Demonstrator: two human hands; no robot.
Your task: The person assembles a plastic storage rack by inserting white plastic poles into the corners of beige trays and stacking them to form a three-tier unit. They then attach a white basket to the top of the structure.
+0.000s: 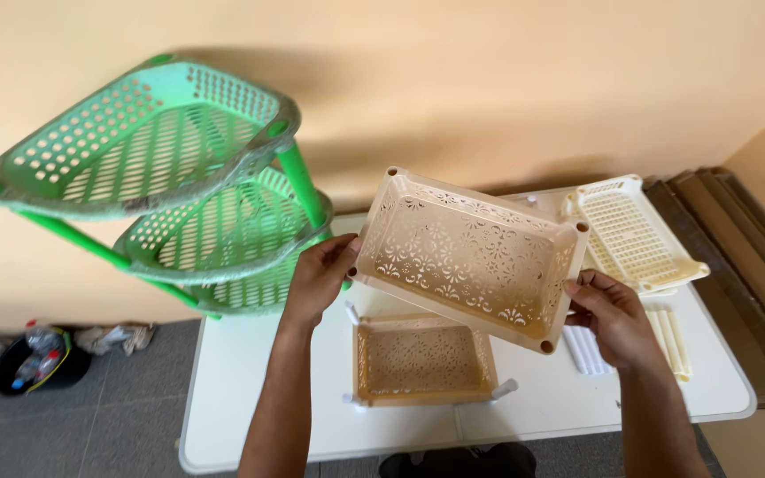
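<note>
Head view, reading from the left: I see a dark bucket (33, 361) of bottles on the grey floor (126, 416) by the wall, with some crumpled rags just beside it. Next comes a green three-tier corner rack (161, 177), tilted, its lower tiers reaching over the far left corner of the white table (250, 389). My left hand (319, 279) is closed on the left short end of a beige perforated tray (467, 257), thumb on the rim and fingers underneath. I hold that tray in the air above the table, tilted so its open inside faces me, its right end lower than its left. Directly below it a second beige tray (422, 360) sits flat on the table with short white posts (504, 389) at its corners. My right hand (610, 317) grips the lifted tray's right short end, thumb on the rim. Just behind that hand a bundle of white rods (584, 350) lies on the table. Farther right, a cream slotted tray (635, 232) rests on other cream pieces, and dark brown boards (737, 274) lean along the right wall.
</note>
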